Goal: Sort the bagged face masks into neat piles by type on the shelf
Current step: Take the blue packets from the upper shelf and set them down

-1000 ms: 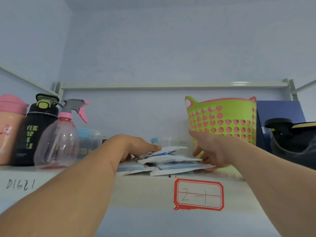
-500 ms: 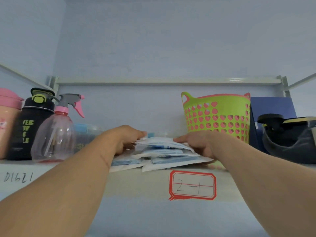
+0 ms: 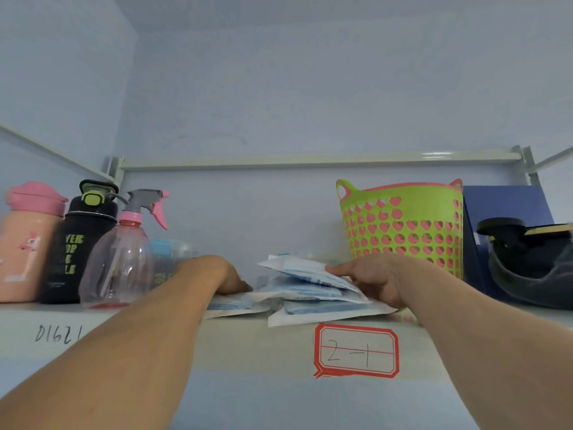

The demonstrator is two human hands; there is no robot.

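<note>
the bagged face masks (image 3: 313,293) lie in a loose, fanned heap at the front of the shelf (image 3: 248,339), above a red-framed label (image 3: 356,350). the right hand (image 3: 376,279) pinches the raised top bag (image 3: 304,270) at its right edge — thumb on top. the left hand (image 3: 217,274) rests on the lower bags at the left; whether its fingers are curled i cannot tell. a green basket (image 3: 403,225) stands just behind — a spray bottle (image 3: 121,259) to the left.
</note>
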